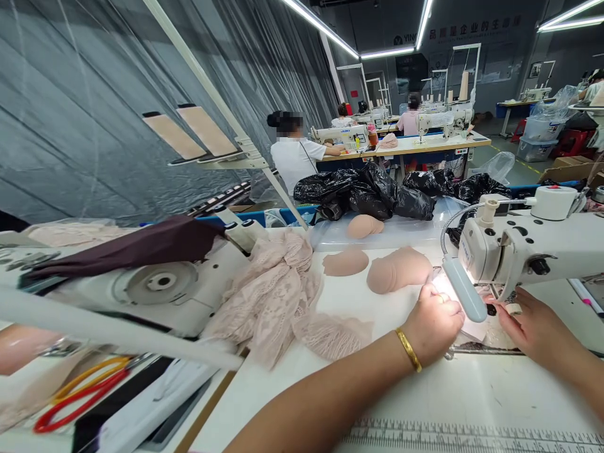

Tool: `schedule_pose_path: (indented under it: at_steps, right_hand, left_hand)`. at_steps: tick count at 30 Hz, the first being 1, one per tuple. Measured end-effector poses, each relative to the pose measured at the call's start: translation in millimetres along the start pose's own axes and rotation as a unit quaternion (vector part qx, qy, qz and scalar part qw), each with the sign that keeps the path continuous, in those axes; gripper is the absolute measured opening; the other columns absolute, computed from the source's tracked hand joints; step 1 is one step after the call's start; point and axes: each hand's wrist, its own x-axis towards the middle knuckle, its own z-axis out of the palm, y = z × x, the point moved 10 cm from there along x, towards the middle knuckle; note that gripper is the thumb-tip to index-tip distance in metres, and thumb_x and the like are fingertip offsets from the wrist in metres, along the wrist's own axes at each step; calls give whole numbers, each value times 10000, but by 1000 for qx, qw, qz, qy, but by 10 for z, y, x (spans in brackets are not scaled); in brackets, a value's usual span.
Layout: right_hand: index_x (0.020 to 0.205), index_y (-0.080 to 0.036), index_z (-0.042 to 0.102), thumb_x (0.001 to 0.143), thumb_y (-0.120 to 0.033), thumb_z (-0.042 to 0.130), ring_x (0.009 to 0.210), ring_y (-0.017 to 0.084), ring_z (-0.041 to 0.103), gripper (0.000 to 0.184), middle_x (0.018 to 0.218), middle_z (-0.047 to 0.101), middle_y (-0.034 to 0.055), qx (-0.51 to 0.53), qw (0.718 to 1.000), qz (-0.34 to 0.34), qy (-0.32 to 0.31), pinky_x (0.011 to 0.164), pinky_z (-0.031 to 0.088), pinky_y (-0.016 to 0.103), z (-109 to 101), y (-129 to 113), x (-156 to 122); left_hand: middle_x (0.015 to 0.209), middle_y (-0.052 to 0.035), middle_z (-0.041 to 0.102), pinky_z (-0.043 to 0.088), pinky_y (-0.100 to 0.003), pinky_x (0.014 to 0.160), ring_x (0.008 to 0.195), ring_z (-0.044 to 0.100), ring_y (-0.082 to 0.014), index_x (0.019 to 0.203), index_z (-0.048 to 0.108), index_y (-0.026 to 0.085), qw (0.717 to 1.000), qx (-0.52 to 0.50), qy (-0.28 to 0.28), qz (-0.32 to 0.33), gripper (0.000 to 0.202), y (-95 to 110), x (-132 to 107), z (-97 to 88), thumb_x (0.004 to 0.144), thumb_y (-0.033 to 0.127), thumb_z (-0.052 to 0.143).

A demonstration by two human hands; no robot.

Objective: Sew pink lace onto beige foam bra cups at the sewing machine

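Cloth (474, 329), or what I take for cloth, lies small and pale on the worktop (472, 390) under the lamp (465, 289) of a white sewing machine (576, 245). I can see just a bit of it, since the lamp and the hands hide the rest.

The left hand (436, 324), with a gold bracelet (408, 350) at its wrist, is at the near left side of the lamp. Its fingers are bent in toward the palm. I can't see the tips, so I can't tell if they pinch the cloth or just press on it. The right hand (538, 327) is on the other side, close by the needle end of the machine. Its thumb points in and its other fingers are partly hidden. I can't tell how far open they are, or if they have hold of anything.

I think the cloth is very light, soft and floppy. It might slide or fold up if pushed. I would hold it gently by the edges, keep it flat, and keep my fingers away from the needle.

Past the left hand sit some tan, rounded pads (401, 269), which look soft too, and I'd lift those by the rim. Next to them is a heap of pink lace (283, 283). It looks thin, so a hard tug could tear it.
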Motion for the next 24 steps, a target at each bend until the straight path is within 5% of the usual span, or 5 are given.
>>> schedule_pose_path:
  at_steps: [6, 11, 18, 24]
  right_hand:
    - [1140, -226, 646, 971, -146, 456, 1026, 278, 672, 266, 1071, 737, 88, 5, 1000, -13, 3, 838, 566, 391, 6, -18, -19]
    - [1104, -260, 685, 990, -184, 434, 958, 270, 676, 286, 1020, 733, 77, 18, 1000, -12, -5, 799, 554, 391, -42, -74, -5]
    - [919, -279, 660, 1036, -221, 396, 714, 212, 560, 294, 835, 655, 27, 61, 978, -39, -194, 640, 436, 337, 197, -294, -58]
    - [927, -280, 675, 1004, -197, 437, 726, 207, 570, 263, 839, 639, 31, 97, 982, -30, -159, 628, 412, 316, 190, -289, -24]
  left_hand:
    - [780, -18, 654, 371, -424, 858, 774, 594, -186, 867, 654, 168, 999, -17, 36, 15, 193, 37, -27, -45, 840, 24, 528]
    - [840, -43, 675, 363, -440, 918, 867, 618, -210, 911, 657, 175, 1000, -14, 21, -3, 186, -14, -10, -20, 861, 55, 525]
    - [806, -11, 615, 345, -402, 764, 727, 551, -183, 850, 605, 196, 999, -32, 10, 31, 95, 232, -108, -138, 891, 156, 530]
    - [782, -2, 596, 336, -417, 785, 698, 518, -172, 812, 597, 190, 999, -36, 10, 34, 94, 201, -102, -116, 876, 156, 538]
